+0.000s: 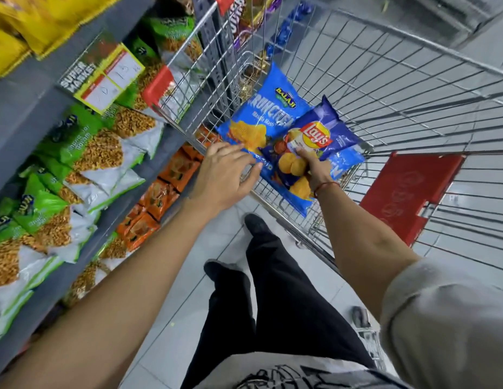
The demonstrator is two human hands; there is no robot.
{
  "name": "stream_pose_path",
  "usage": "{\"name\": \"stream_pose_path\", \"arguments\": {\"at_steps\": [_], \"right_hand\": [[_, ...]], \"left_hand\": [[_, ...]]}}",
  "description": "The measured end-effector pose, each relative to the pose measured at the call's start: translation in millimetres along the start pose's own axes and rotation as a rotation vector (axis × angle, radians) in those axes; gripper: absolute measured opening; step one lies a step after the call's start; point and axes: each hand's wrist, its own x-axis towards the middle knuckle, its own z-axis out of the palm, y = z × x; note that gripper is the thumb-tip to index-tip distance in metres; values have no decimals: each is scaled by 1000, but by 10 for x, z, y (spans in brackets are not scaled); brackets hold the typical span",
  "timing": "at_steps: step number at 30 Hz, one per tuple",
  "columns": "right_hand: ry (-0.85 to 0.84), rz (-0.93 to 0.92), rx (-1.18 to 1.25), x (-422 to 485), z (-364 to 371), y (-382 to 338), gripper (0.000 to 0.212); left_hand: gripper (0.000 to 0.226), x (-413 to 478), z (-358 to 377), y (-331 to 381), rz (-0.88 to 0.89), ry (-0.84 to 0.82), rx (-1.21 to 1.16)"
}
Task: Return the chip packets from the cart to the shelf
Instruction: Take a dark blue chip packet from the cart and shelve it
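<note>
Right hand (312,167) grips a glossy dark-blue Lay's packet (309,144) over the wire cart (385,88), atop a crinkled light-blue Balaji packet (261,116). Left hand (225,178), fingers spread and loose, touches that lower packet's edge. Grey shelf (25,113) stands left of it.

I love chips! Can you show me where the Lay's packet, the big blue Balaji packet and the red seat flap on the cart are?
Lay's packet (317,136): head view, on its red and yellow logo.
Balaji packet (268,113): head view, on the lettering across its front.
red seat flap (404,189): head view, on the middle of the red panel.
</note>
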Motion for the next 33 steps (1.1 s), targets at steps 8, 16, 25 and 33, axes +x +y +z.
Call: {"name": "stream_pose_path", "arguments": {"at_steps": [8, 16, 25, 33], "right_hand": [[-91, -110, 78, -442, -169, -274, 59], [-262, -450, 5, -1369, 160, -1165, 45], [-567, -832, 52, -2919, 1014, -2126, 24], [-998, -1028, 206, -4789, 2050, -2305, 21]], "left_hand": [[62, -2, -128, 53, -48, -95, 15], [63, -54, -748, 70, -78, 40, -110], [49, -622, -2450, -185, -184, 574, -26], [28, -2021, -4073, -221, -297, 1147, 346]]}}
